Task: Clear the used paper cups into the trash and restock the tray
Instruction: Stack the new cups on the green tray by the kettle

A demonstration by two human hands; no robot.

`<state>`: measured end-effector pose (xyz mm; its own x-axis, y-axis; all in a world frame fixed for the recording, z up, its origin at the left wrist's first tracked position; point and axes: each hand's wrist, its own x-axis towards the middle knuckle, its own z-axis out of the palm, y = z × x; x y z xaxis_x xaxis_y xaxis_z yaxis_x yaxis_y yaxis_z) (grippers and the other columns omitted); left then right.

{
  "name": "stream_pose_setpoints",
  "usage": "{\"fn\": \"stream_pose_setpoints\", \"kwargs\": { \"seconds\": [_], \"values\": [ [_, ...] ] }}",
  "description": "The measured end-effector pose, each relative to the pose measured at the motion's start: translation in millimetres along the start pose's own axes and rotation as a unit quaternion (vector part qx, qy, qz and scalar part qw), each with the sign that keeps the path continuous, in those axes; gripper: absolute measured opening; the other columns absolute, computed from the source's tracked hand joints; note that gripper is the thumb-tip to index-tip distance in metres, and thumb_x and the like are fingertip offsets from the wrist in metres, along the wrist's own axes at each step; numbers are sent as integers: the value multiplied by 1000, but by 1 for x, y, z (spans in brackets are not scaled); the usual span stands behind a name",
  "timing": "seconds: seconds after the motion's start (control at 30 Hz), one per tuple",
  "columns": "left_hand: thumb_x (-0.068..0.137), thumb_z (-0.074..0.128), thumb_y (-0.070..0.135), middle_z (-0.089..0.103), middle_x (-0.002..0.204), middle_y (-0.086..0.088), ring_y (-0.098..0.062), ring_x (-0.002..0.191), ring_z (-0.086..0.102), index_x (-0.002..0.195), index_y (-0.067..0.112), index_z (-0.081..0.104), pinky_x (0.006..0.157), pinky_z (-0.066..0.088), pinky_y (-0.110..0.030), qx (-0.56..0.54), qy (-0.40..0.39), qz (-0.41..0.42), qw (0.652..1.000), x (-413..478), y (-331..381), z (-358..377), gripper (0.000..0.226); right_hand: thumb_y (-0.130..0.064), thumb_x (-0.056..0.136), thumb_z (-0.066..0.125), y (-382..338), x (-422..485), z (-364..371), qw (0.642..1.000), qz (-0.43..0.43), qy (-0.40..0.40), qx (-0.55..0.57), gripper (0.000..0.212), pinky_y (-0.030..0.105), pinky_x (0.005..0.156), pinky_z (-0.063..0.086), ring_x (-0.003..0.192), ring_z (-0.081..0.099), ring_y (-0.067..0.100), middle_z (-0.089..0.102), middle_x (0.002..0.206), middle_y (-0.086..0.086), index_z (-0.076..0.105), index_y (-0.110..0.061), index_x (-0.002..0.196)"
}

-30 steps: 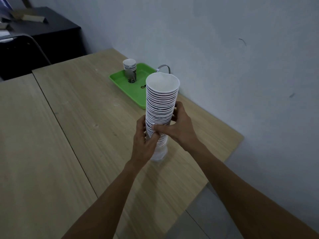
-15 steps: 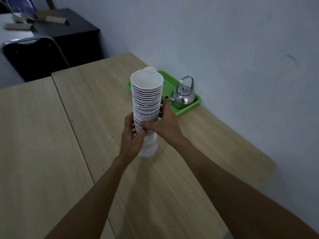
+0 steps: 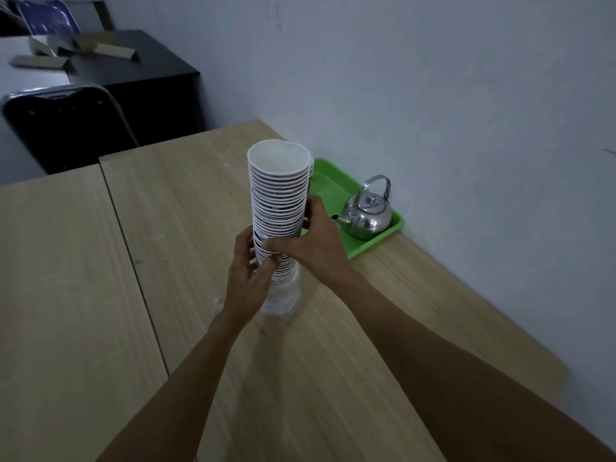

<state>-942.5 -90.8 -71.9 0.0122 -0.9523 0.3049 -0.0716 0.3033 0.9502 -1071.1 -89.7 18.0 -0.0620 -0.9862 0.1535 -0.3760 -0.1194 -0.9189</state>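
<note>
Both hands are still clamped on the cup stack (image 3: 279, 208), same grip as 1 s ago. The left hand (image 3: 248, 278) wraps the lower part from the left. The right hand (image 3: 315, 243) wraps from the right, thumb across the front, just above the left. The stack is upright over the table (image 3: 186, 201), with a clear plastic sleeve (image 3: 279, 303) bunched at its base; can't tell if it touches the wood.

The diff is mostly in the view. The tray (image 3: 373, 245) now shows to the right of the stack, against the wall, and the kettle (image 3: 366, 216) on it is fully visible; 1 s ago only its handle showed. The small cup pile on the tray was in plain view then and is now almost hidden behind the stack top. The chair (image 3: 66, 125) and black cabinet (image 3: 146, 78) at far left take up more of the frame.
</note>
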Motion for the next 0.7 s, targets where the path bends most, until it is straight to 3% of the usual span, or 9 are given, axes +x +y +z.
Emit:
{"fn": "stream_pose_setpoints", "kwargs": {
  "seconds": [0.3,0.4,0.47,0.63,0.7],
  "values": [
    [74,59,45,51,122,34,1,113,55,134,32,38,87,50,-22,-2,-2,-35,999,-6,5,1,65,-23,55,90,-16,7,-11,1000,3,8,29,80,38,88,54,103,60,8,61,115,-7,45,-16,121],
    [68,75,44,50,129,26,0,116,54,138,28,36,89,51,-22,17,5,-43,999,-5,5,1,81,-24,55,90,-22,10,-13,1000,-3,3,29,81,38,87,55,102,60,8,61,115,-8,45,-18,122],
    [63,88,28,53,128,18,0,113,56,137,26,37,88,52,-21,34,6,-50,998,-3,1,2,90,-25,54,91,-26,14,-17,999,-9,1,31,82,38,85,55,101,61,7,61,115,-9,45,-19,122],
    [65,87,12,59,119,17,2,106,60,129,26,44,87,53,-24,45,42,-53,997,7,-6,7,78,-21,55,91,-43,33,-34,998,-40,23,44,77,31,77,58,93,63,3,63,106,-9,46,-15,118],
    [61,89,18,61,118,14,-1,104,61,128,23,46,86,54,-28,33,58,-56,996,17,-8,8,79,-19,57,90,-47,48,-43,997,-55,35,38,76,31,76,58,92,65,6,64,106,-4,46,-13,118]
  ]
}}
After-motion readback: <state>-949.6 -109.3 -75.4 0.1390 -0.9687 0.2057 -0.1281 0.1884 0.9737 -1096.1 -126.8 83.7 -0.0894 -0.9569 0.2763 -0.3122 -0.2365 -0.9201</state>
